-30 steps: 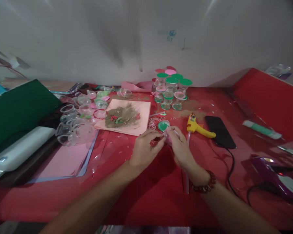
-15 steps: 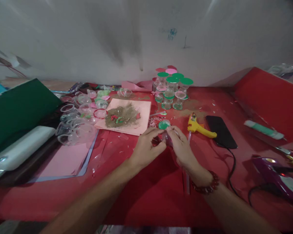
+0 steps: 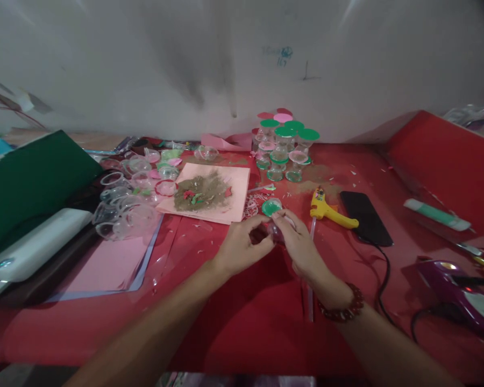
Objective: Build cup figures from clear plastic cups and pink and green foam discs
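Clear plastic shows between the two hands: a small cup [image 3: 276, 233], mostly hidden, held low over the red tabletop [image 3: 242, 317]. The left hand [image 3: 242, 244] curls in from one side, thumb and forefinger bent around a narrow gap, their tips on the cup. The right hand [image 3: 300, 244], a dark red beaded bracelet [image 3: 342, 305] at its wrist, closes its fingers on the cup from the other side. Just beyond the fingertips is a green disc [image 3: 271, 206]; whether it is joined to the cup cannot be told. Paper scraps [image 3: 253, 206] lie near it. To the right lie a yellow glue gun [image 3: 334, 216] and a black phone [image 3: 365, 217]. Left of the disc, sand [image 3: 205, 188] covers much of a pale pink sheet [image 3: 239, 180], with loose cups [image 3: 137, 217] beside it. Near the wall [image 3: 125, 64], stacked cups [image 3: 284, 145] carry green, pink and red discs.
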Demonstrator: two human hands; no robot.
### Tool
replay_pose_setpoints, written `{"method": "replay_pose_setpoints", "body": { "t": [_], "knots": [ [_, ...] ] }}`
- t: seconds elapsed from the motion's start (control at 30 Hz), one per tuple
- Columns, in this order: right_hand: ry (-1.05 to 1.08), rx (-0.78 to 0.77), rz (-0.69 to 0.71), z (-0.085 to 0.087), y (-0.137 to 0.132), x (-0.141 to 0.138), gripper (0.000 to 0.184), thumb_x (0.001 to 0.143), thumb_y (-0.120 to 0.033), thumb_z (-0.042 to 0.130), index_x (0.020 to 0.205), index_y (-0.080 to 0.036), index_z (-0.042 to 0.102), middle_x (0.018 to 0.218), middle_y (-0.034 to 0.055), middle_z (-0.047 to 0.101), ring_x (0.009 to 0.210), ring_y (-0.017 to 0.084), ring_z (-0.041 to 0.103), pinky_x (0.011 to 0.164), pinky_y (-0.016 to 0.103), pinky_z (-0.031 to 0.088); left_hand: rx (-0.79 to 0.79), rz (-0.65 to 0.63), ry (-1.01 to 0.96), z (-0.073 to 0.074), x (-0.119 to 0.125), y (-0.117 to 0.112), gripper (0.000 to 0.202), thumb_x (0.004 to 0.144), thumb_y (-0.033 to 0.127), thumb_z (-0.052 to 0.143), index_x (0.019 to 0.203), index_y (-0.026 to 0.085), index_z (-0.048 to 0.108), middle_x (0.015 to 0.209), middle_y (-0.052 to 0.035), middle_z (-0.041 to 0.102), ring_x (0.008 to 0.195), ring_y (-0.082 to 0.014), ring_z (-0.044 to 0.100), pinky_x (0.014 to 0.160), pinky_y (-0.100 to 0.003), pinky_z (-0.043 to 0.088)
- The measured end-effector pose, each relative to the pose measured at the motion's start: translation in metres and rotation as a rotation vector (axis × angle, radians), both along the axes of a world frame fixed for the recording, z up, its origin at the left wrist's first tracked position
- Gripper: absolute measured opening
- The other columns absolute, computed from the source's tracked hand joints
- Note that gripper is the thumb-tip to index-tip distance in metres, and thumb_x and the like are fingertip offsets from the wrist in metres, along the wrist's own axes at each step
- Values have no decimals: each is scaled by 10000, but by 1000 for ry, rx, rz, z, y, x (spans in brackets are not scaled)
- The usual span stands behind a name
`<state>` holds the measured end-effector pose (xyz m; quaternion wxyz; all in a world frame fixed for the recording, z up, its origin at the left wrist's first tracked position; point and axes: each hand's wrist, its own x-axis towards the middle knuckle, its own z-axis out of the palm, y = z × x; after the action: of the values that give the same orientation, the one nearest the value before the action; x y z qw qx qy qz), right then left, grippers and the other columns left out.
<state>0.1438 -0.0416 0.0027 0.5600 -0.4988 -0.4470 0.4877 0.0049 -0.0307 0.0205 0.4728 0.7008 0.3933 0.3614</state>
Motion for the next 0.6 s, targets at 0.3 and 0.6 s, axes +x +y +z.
{"method": "replay_pose_setpoints", "body": {
  "t": [0.3,0.6],
  "knots": [
    [-27,-1,-8,1,0,0,221,852,-447,599,811,-232,569,746,-35,541,703,143,512,661,252,419,73,-31,103,3,1,-1,208,795,179,485,895,133,662,671,18,579,601,-99,502,592,-210,400],
    [-44,35,21,-7,-2,-5,208,886,-425,564,817,-229,567,769,-26,552,747,152,522,717,271,425,379,117,269,-3,4,-7,188,722,75,487,803,133,647,631,15,572,543,-89,447,564,-206,364]
  ]
}}
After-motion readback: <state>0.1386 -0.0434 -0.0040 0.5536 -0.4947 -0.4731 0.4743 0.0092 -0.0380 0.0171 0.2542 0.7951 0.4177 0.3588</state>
